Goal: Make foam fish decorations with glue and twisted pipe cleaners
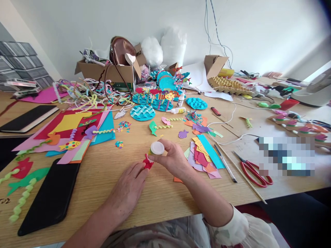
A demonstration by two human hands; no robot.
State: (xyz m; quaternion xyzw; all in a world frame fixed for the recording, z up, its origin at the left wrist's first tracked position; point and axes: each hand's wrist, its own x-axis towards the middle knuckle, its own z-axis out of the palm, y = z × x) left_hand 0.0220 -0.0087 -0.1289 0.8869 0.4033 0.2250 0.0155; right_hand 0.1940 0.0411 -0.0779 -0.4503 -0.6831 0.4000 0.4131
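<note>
In my right hand (172,156) is a small glue bottle (157,148), tipped so that its round white base faces up toward me. Its lower end meets a small red paper cutout (148,163) on the wooden table. My left hand (129,186) lies low beside the cutout, fingers together, fingertips holding its edge against the table. The bottle's nozzle is hidden. Just beyond are a green paper fish (152,128) with a twisted pipe-cleaner strip and a purple paper fish (183,134).
Paper scraps (200,156), a pen (226,164), a wooden stick (248,179) and red-handled scissors (254,174) lie to the right. A black phone-like slab (50,199) and coloured paper sheets (64,125) lie left. Blue decorated discs (142,113) and two glue bottles (181,100) stand further back.
</note>
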